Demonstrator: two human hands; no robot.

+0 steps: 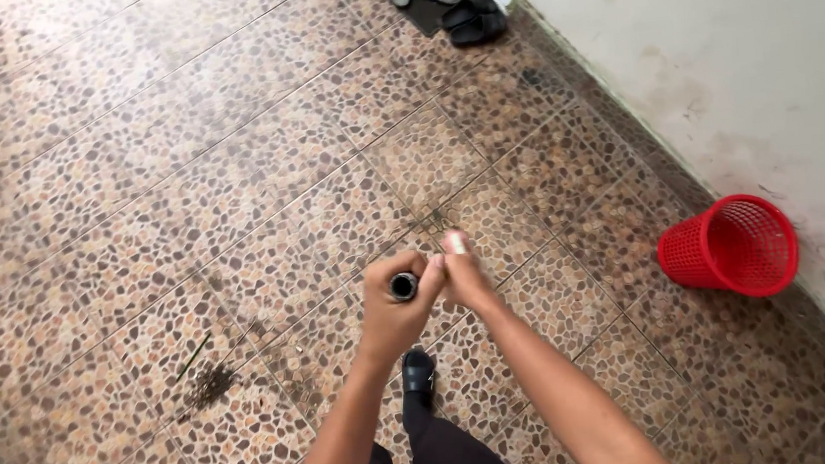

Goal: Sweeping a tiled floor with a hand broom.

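Above the pebble-patterned tile floor [179, 183], the left hand [394, 308] is clamped around the top of a dark tubular handle [403, 286], seemingly rigid, light and best gripped near its end, with the right hand [464, 272] closed alongside, while a red basket [729, 246] and sandals [442, 0] lie well apart.
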